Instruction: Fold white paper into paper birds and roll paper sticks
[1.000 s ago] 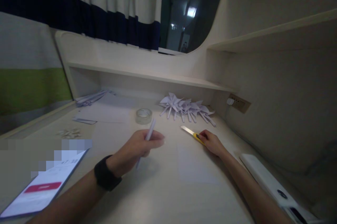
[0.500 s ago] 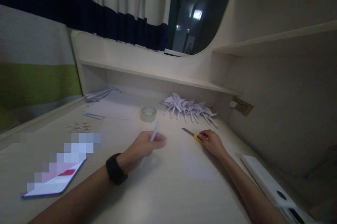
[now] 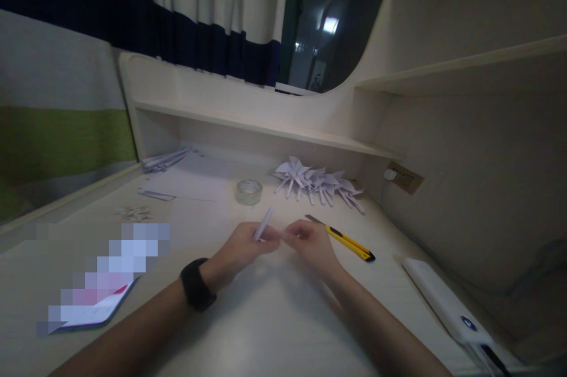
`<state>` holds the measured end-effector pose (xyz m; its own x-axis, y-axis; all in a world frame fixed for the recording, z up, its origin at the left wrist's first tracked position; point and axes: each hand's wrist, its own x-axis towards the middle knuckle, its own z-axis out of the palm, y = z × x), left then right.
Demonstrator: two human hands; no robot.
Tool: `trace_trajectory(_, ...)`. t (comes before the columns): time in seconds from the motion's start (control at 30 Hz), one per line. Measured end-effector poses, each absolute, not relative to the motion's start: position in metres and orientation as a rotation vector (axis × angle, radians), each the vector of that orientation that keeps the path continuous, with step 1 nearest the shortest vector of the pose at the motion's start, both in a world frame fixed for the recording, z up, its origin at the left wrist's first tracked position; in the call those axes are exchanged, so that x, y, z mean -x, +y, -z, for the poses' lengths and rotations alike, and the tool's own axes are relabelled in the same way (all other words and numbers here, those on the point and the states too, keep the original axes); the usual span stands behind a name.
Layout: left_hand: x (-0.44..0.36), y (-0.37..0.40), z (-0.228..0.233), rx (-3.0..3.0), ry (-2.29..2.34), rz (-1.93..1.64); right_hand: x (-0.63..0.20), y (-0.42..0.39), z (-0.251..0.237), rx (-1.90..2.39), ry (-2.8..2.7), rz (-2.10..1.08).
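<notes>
My left hand (image 3: 252, 244), with a black band (image 3: 198, 284) on its wrist, is closed around a slim white rolled paper stick (image 3: 264, 223). The stick leans up and to the right out of the grip. Just to the right, my right hand (image 3: 310, 241) is closed in a pinch, its fingertips meeting those of the left. Whatever lies between these fingertips is too small to make out. Beside my right hand, a yellow utility knife (image 3: 349, 242) lies on the desk with its blade out.
Several white paper pinwheels (image 3: 316, 179) lie at the back right. A clear tape roll (image 3: 248, 192) stands behind my hands. Paper sheets (image 3: 195, 173) and small pale pieces (image 3: 133, 213) are at left, near a partly blurred tablet-like device (image 3: 95, 313). A white case-like device (image 3: 438, 294) lies at right.
My right hand has let go of the utility knife and moved left to meet my left hand's fingertips. The knife now lies on the desk. The left hand still holds the paper stick.
</notes>
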<state>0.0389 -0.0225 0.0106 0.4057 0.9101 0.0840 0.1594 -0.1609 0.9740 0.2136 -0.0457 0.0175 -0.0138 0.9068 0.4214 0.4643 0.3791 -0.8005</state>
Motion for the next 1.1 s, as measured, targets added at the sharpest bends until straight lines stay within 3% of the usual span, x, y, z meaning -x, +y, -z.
trace_trajectory(0.47, -0.032, -0.019, -0.011, -1.42, 0.785, -0.766, -0.22, -0.055, -0.022, 1.079, -1.628, -0.413)
trace_trajectory(0.8, -0.04, -0.027, -0.003, -1.574, 0.657, -0.51, -0.225, -0.052, -0.019, 0.733, -1.393, -1.029)
trace_trajectory(1.0, -0.044, -0.03, -0.001, -1.664, 0.553, -0.415, -0.207, -0.059, -0.018, 0.789, -1.354, -1.043)
trace_trajectory(1.1, -0.045, -0.03, -0.001, -1.653, 0.564, -0.535, -0.207, -0.057, -0.019, 0.812, -1.288, -0.973)
